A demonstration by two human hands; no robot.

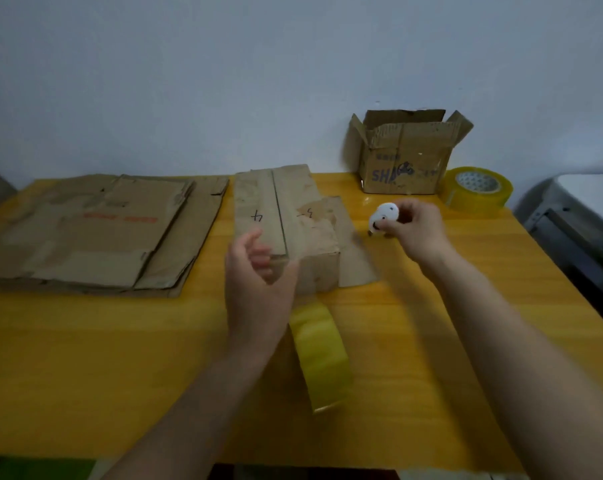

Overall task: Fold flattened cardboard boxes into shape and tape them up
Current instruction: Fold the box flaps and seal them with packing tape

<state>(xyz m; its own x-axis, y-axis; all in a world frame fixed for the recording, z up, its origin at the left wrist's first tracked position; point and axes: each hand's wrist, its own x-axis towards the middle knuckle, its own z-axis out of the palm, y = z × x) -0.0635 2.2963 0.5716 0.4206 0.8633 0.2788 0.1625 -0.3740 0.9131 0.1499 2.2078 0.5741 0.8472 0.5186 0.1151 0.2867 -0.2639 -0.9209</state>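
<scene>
Writing first: the folded box (286, 230) in the middle of the yellow table (85, 358) has a handwritten "4" on its left top flap and what looks like a "3" on the right one, though that second mark is smudgy so I'm not sure. The open box (405, 157) at the back against the wall has blue print starting "SH", with the rest covered by a little logo and too blurry to read. The stack of flattened boxes (95, 233) on the left shows a line of red print I can't make out.

Both forearms reach in from the bottom edge. The left hand (255, 282) sits at the near left corner of the folded box, palm turned inward, fingers loosely curled. It's blurred, so whether it's actually holding anything I can't tell. A strip of yellowish tape (319, 355) hangs from the front of that box down toward the camera, just beside the left wrist.

The right hand (416, 225) is raised over the table to the right of the folded box, fingers pinched around a small white round cutter (383, 218) with dark dots on it.

A roll of clear tape (477, 188) lies at the back right, just beside the open box.
</scene>
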